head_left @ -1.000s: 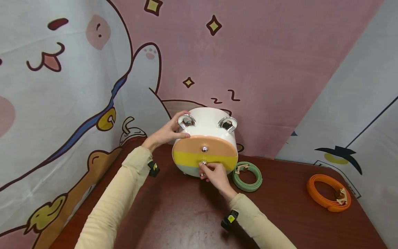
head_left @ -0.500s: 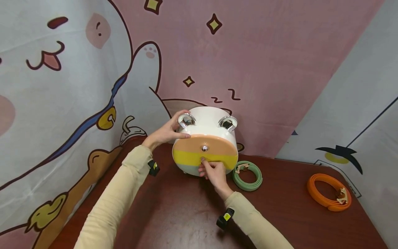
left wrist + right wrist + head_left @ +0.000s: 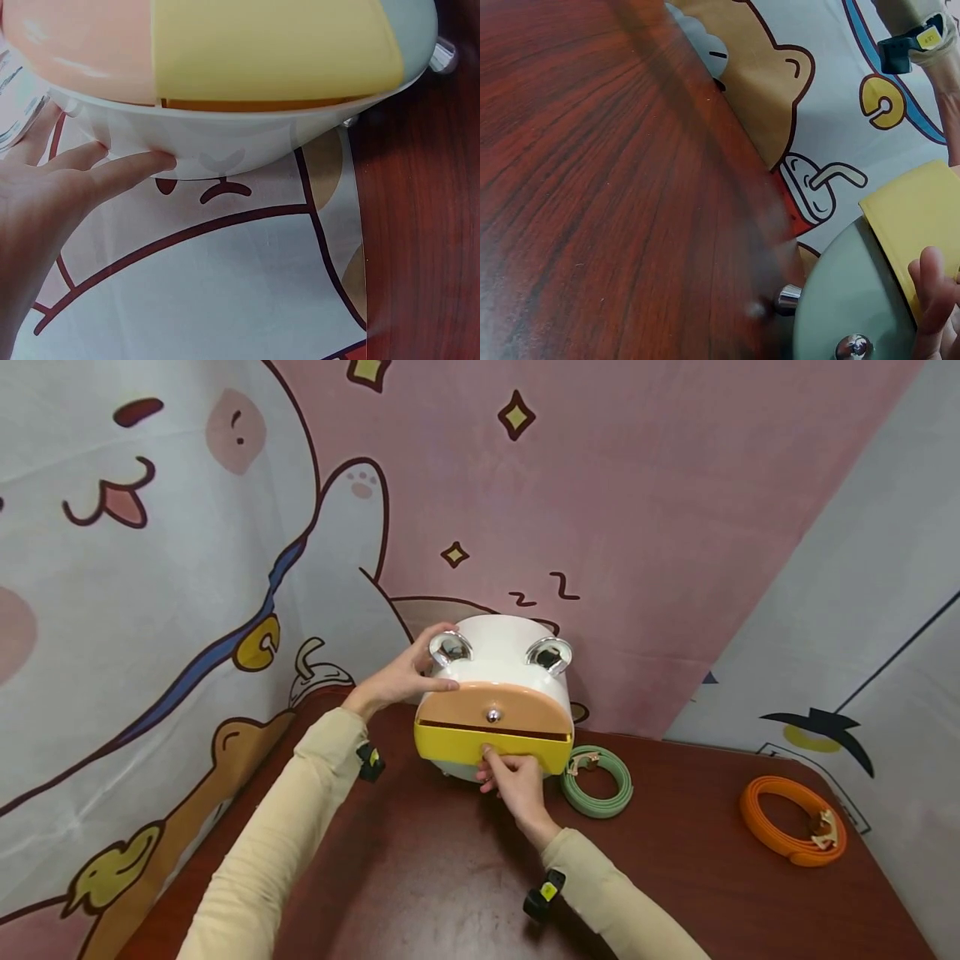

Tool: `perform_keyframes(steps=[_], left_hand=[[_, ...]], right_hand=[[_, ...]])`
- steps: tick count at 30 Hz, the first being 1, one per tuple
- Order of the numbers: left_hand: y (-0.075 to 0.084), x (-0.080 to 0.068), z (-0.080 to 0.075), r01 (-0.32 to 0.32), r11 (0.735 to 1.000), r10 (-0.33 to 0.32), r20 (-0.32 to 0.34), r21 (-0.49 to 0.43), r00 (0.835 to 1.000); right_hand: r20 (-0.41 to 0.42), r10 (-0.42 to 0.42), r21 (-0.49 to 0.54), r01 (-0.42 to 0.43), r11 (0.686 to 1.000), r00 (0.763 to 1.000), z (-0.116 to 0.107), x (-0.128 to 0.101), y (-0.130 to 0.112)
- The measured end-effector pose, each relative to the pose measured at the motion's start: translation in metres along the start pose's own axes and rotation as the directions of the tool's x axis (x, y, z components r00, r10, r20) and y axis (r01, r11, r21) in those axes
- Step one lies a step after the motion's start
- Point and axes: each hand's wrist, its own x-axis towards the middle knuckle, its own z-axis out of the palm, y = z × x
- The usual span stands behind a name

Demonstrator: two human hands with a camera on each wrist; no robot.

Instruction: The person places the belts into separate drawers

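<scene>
A small white drawer cabinet with two silver ring-shaped eyes stands against the backdrop. Its yellow drawer is pulled out slightly, leaving a dark gap below the orange drawer. My right hand pinches the yellow drawer's knob, which the fingers hide. The pale green bottom drawer is flush, its silver knob showing in the right wrist view. My left hand rests on the cabinet's upper left side by one eye, with fingers extended against the white shell.
A coiled green belt lies just right of the cabinet, and a coiled orange belt farther right on the brown table. A printed cloth hangs behind and along both sides.
The yellow drawer has slid forward a little with my right hand, whose fingers moved onto its knob. My left hand has kept its place on the cabinet.
</scene>
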Motion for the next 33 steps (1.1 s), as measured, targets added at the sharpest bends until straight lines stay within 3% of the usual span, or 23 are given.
perform_keyframes(steps=[8,14,22,33], left_hand=[[-0.001,0.000,0.001,0.028,1.000,-0.028,-0.011,0.007,1.000],[0.000,0.000,0.001,0.026,1.000,-0.026,-0.009,0.005,1.000],[0.000,0.000,0.000,0.022,1.000,-0.022,-0.007,0.008,1.000],[0.001,0.000,0.001,0.029,1.000,-0.028,-0.017,0.011,0.999]], right_hand=[[0.014,-0.030,-0.008,0.031,0.999,0.999,-0.004,-0.001,0.017],[0.030,-0.029,-0.013,0.030,0.999,0.999,-0.008,-0.005,0.017],[0.079,0.002,0.058,-0.007,0.998,0.997,-0.010,-0.012,0.017],[0.090,0.004,0.043,-0.008,0.999,0.996,-0.013,-0.018,0.015]])
